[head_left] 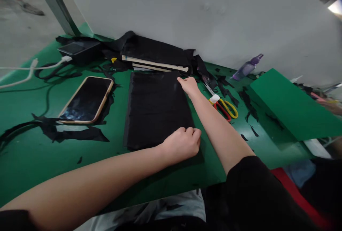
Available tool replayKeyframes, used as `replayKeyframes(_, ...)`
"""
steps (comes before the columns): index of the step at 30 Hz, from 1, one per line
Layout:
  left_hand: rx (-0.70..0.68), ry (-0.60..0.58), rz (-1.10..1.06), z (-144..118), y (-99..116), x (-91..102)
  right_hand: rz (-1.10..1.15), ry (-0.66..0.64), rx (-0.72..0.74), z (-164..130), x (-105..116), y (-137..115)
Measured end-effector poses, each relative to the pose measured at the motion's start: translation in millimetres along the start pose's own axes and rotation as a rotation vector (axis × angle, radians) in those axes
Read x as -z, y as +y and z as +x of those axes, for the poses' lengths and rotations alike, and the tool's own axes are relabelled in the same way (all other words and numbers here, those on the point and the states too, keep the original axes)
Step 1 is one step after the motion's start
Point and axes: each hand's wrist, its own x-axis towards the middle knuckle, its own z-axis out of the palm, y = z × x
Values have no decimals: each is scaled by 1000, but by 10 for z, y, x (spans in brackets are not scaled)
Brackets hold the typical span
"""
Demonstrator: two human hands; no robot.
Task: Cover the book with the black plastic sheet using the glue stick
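A folded black cloth [156, 108] lies flat on the green table [32, 152]. My left hand [183, 143] rests with curled fingers on the cloth's near right corner and pinches its edge. My right hand [189, 85] reaches across and touches the cloth's far right corner with its fingertips. Just right of that hand lie scissors [223, 105] with red and yellow handles.
A phone [87, 99] lies face up at the left, among black cloth scraps [66, 133] and cables [29, 69]. Behind the cloth sit wooden rulers [155, 63] under more black fabric. A purple bottle [247, 68] and a green board [291, 104] are at the right.
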Motion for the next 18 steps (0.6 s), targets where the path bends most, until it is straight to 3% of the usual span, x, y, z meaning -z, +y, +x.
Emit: replayKeyframes(18,8,-42,-47,-9,-30,9,95,17,-88,267,-155,111)
